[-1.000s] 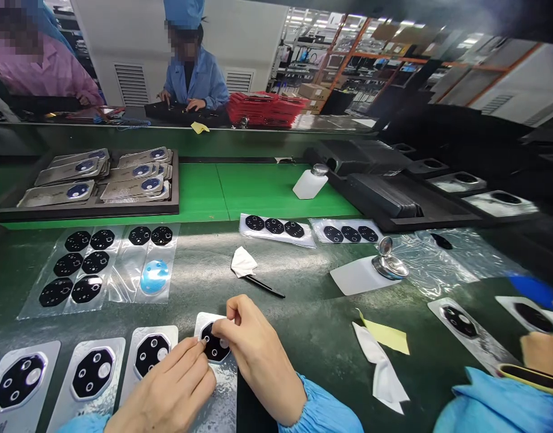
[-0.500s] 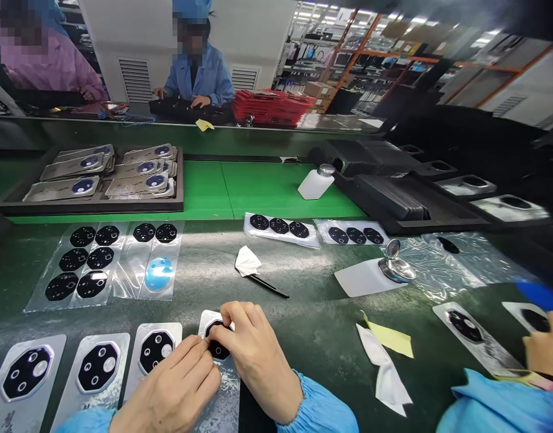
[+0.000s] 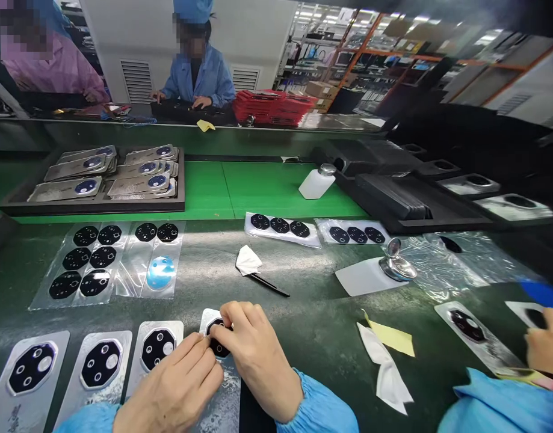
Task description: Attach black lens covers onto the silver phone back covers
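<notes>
My left hand [image 3: 177,379] and my right hand [image 3: 253,355] meet over a silver phone back cover [image 3: 222,391] lying on the bench. Under their fingertips is a black octagonal camera lens sticker [image 3: 219,349] at the upper end of the cover. Both hands are closed in a pinch at the sticker's edge, with thumbs and forefingers almost touching. My fingers hide part of the sticker. To the left lie three similar covers [image 3: 14,415] with black octagons that have a large light circle and small rings. My left hand overlaps the nearest one.
Sheets of black stickers [image 3: 94,282] lie behind my hands, near tweezers [image 3: 271,285] and a white wipe [image 3: 248,260]. An opened bottle [image 3: 364,278] and yellow paper [image 3: 393,340] lie right. A tray [image 3: 95,207] holds stacked covers. A co-worker's hand [image 3: 547,346] is at the right edge.
The view has shifted very slightly. My hands stay pinched at the same sticker, with hardly any movement.
</notes>
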The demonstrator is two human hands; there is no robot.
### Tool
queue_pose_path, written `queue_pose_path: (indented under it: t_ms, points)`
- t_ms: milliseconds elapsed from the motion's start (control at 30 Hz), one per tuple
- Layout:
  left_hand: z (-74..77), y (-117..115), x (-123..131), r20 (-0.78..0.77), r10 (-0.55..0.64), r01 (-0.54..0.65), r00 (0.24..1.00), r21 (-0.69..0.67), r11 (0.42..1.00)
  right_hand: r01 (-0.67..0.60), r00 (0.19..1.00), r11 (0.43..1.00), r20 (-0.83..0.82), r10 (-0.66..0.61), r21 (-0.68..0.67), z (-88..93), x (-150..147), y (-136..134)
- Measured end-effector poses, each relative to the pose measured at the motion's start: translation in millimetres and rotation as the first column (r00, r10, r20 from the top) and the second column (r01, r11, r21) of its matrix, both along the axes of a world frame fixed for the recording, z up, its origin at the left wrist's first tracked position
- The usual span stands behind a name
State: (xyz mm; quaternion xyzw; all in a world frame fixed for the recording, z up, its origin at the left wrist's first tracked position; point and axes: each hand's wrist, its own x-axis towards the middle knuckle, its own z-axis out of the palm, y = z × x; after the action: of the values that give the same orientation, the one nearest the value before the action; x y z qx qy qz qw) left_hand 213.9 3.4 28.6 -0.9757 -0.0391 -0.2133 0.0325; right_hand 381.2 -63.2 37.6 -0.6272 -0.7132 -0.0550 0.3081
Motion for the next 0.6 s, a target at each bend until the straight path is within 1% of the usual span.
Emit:
queue_pose_path:
  t_ms: [133, 233, 333, 467, 500, 533, 567, 600]
  points:
    - [-2.9, 0.1, -1.3, 0.006, -0.008, 0.008, 1.000, -0.003, 1.000, 0.044, 0.999, 0.999, -0.031, -0.044, -0.002, 0.9, 0.6, -0.1]
    - [-5.3, -1.0, -2.2, -0.018, 0.009, -0.009, 1.000, -0.004, 1.000, 0.003, 1.000, 0.999, 0.027, -0.002, -0.035, -0.8, 0.0, 0.6]
    - [-6.3, -1.6, -1.8, -0.021, 0.013, -0.013, 1.000, -0.001, 1.000, 0.008, 1.000, 0.999, 0.009, -0.007, -0.049, -3.4, -1.2, 2.1]
    - [-4.8, -0.8, -0.5, -0.022, -0.004, 0.004, 1.000, -0.007, 1.000, 0.002, 1.000, 1.000, 0.018, -0.001, -0.027, -2.8, -0.7, 4.4]
    - [-3.9, -0.6, -0.4, -0.026, -0.002, 0.002, 1.000, 0.001, 1.000, -0.011, 1.000, 0.999, -0.007, 0.010, -0.036, -1.5, 1.0, 4.6]
    - [-2.9, -0.5, -0.4, -0.025, 0.000, 0.000, 1.000, 0.010, 1.000, -0.022, 0.997, 0.999, -0.070, 0.019, -0.049, 0.2, 3.5, 4.6]
    - [-1.8, -0.5, -0.5, -0.022, 0.003, -0.003, 1.000, 0.016, 1.000, -0.029, 0.986, 0.998, -0.169, 0.018, -0.063, 2.0, 6.6, 4.2]
    - [-0.6, -0.4, -0.7, -0.020, 0.006, -0.005, 1.000, 0.017, 1.000, -0.029, 0.957, 0.997, -0.289, 0.005, -0.077, 3.6, 10.1, 3.5]
